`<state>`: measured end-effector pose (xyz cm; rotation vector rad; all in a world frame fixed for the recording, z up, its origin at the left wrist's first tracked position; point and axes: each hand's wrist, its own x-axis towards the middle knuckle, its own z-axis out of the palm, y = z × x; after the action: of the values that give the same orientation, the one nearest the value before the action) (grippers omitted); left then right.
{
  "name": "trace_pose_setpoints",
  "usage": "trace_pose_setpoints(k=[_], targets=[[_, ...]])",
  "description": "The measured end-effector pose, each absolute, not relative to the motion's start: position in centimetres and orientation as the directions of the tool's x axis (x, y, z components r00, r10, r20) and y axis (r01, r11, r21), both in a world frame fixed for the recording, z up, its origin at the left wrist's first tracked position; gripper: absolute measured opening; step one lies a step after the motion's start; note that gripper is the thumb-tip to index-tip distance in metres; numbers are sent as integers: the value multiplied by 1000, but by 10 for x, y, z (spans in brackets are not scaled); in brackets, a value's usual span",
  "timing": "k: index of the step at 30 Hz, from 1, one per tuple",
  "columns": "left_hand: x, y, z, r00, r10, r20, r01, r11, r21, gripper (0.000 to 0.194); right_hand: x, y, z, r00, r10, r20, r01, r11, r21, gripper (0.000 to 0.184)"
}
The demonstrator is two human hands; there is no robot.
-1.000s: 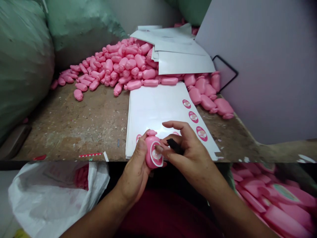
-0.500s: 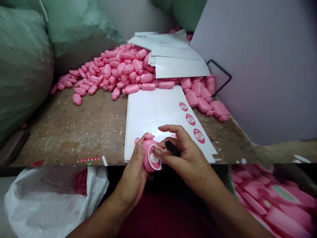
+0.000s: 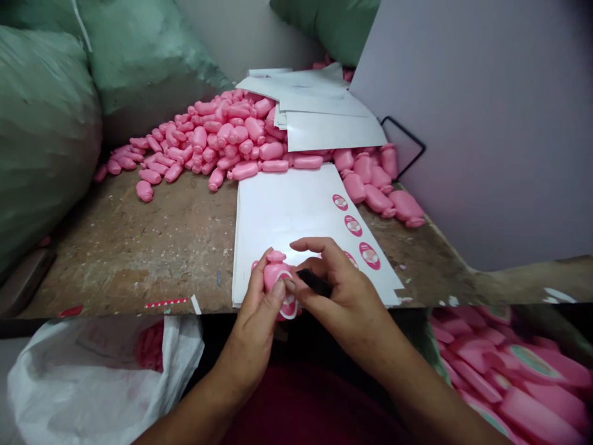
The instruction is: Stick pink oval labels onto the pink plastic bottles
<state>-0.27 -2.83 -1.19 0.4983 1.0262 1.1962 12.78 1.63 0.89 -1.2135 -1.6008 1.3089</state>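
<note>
Over the tabletop's [image 3: 139, 247] front edge, the left hand [image 3: 254, 315] holds a small pink bottle [image 3: 272, 272], thumb on its oval label [image 3: 288, 304]; the right hand [image 3: 345, 287], index finger lifted, grips a black object [image 3: 314, 282], fingertips at the label; the step looks like smoothing it down; the next move seems to call for even pressure out to its rim; rightward, stickers [image 3: 369, 255] remain on a white sheet [image 3: 287, 204].

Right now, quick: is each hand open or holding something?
Left hand: closed, holding a small pink plastic bottle with an oval pink-and-white label.
Right hand: closed, holding a short, narrow black object; exactly what, I can't tell.
</note>
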Motion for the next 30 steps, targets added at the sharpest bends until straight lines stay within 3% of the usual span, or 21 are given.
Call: trace_pose_setpoints(k=[5,9,13,16,21,23,27,30], targets=[[-1,-26,-8,-60,942,-329,-494,258,830,42,129,17,11,-315,937,150,504,299,-810,31],[-3,-23,-2,-5,927,-374,-556,309,772,38,139,23,7,-266,951,155,605,290,-742,30],[-7,-22,2,90,915,-394,-558,374,741,37,147,29,0,-291,957,22,405,144,-903,22],[-7,-24,3,144,915,-376,-564,388,729,51,146,31,-2,-327,945,15,252,103,-962,20],[-10,-27,2,206,891,-405,-542,449,711,82,141,32,-3,-328,942,-65,279,30,-960,37],[-14,-28,2,229,876,-424,-522,478,706,87,139,33,-5,-356,928,-107,251,-16,-968,34],[-21,-25,1,266,856,-443,-546,513,663,86,136,36,-9,-385,920,-70,161,-7,-987,23],[-32,-24,3,276,845,-458,-559,529,638,73,136,37,-9,-358,933,-25,201,51,-978,23]])
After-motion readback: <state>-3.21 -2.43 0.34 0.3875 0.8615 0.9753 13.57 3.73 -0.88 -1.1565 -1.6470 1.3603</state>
